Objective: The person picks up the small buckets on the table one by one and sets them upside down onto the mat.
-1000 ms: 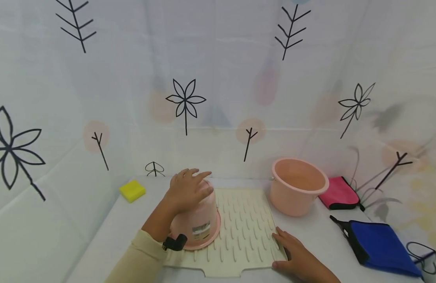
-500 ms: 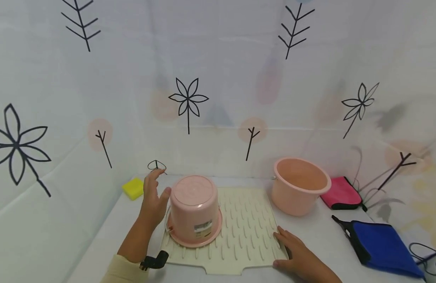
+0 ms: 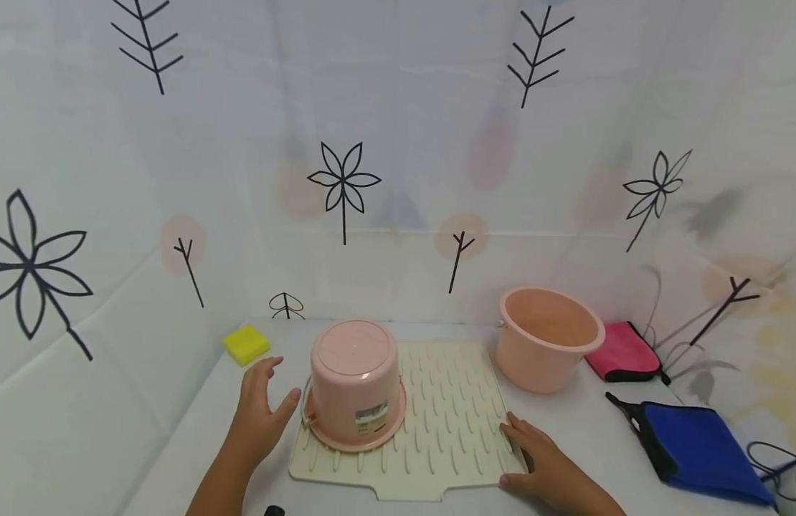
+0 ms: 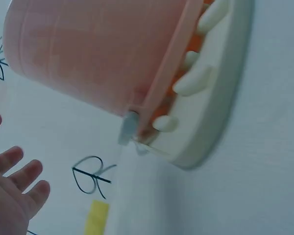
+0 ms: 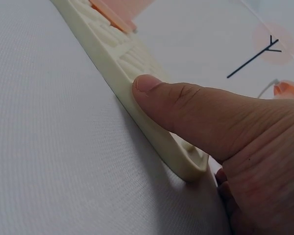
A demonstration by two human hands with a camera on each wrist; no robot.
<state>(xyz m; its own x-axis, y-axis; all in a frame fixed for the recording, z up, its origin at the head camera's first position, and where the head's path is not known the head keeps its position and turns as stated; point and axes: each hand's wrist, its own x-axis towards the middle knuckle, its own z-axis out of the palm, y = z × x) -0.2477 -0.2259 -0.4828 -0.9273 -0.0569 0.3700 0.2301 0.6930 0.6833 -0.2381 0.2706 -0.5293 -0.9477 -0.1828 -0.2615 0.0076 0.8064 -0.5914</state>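
A pink bucket [image 3: 354,380] stands upside down on the left part of a cream ridged drainboard [image 3: 452,408], its rim resting among the ridges. My left hand [image 3: 256,412] hovers to the left of the bucket, fingers spread and thumb toward it, holding nothing. In the left wrist view the bucket's side [image 4: 98,54] and the hand's fingertips [image 4: 32,171] show with a gap between them. My right hand [image 3: 543,462] grips the drainboard's front right corner. In the right wrist view the thumb [image 5: 181,107] presses on the front edge while the other fingers lie mostly hidden round the side.
A second pink bucket [image 3: 545,373], upright, stands behind the board at the right. Beside it lie a red cloth pouch [image 3: 624,351] and a blue one [image 3: 695,451], both black-edged. A yellow sponge [image 3: 246,345] sits at the back left. Patterned white curtain [image 3: 398,143] surrounds the table.
My left hand has come off the upturned bucket's base, moving left and then down toward me. The bucket stays put, and my right hand keeps its hold on the board's corner.
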